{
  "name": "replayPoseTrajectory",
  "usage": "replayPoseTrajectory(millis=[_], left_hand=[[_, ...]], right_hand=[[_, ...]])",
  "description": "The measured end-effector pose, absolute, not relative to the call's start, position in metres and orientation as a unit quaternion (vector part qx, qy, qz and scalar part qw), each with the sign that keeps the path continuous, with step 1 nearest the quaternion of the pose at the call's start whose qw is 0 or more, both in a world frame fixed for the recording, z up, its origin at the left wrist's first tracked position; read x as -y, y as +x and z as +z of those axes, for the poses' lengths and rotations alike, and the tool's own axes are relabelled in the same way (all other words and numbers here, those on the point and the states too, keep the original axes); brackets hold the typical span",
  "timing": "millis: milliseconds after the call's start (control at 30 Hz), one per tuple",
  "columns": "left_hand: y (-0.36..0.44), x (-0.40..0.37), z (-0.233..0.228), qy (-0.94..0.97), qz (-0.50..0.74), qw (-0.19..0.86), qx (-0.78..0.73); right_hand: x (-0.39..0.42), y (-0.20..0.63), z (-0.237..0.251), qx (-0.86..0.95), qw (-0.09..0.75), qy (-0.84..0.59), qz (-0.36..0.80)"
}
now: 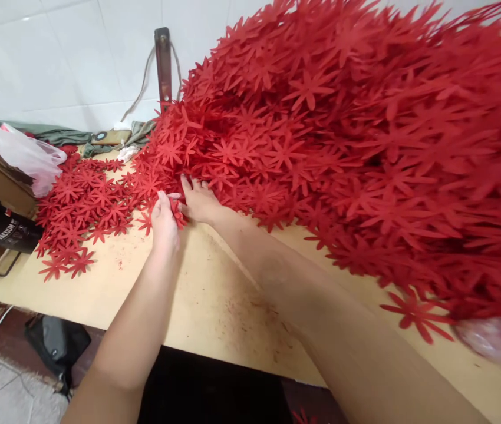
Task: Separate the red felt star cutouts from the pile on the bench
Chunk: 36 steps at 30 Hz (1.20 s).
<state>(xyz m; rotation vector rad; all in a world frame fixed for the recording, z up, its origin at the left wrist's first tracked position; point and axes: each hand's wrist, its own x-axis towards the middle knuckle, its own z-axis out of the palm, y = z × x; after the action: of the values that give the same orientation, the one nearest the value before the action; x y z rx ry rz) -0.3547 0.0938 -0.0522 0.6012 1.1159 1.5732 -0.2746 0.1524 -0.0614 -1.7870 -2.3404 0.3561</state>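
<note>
While the left hand [165, 222] curls around at least one flat, red, many-petalled cutout [177, 211], the right hand [200, 201], fingers partly spread, meets a huge red cutout heap [303, 141] towards two o'clock; its grip I can't tell.

On the tabletop [206, 309], a heap of flowers [303, 147] lies right, a smaller pile [86, 200] left; left of that pile are a bottle [0, 224] and, farther back, a plastic bag [33, 156].
</note>
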Motion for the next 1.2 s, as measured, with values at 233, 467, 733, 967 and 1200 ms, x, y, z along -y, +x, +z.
replayPoseTrajectory(millis=[233, 467, 733, 967, 1200], left_hand=[[-0.358, -0.095, -0.055, 0.296, 0.67, 0.482, -0.481], [-0.344, -0.089, -0.068, 0.39, 0.664, 0.43, -0.47], [-0.322, -0.066, -0.065, 0.436, 0.582, 0.546, -0.416], [-0.316, -0.061, -0.062, 0.495, 0.503, 0.596, -0.383], [-0.315, -0.064, -0.067, 0.455, 0.503, 0.627, -0.384]], right_hand=[[-0.103, -0.241, -0.039, 0.826, 0.077, -0.541, 0.139], [-0.061, -0.221, -0.034, 0.732, 0.362, -0.5, 0.287], [-0.067, -0.204, -0.064, 0.533, 0.528, -0.473, 0.462], [-0.06, -0.189, -0.071, 0.563, 0.524, -0.541, 0.339], [-0.061, -0.193, -0.077, 0.498, 0.571, -0.465, 0.458]])
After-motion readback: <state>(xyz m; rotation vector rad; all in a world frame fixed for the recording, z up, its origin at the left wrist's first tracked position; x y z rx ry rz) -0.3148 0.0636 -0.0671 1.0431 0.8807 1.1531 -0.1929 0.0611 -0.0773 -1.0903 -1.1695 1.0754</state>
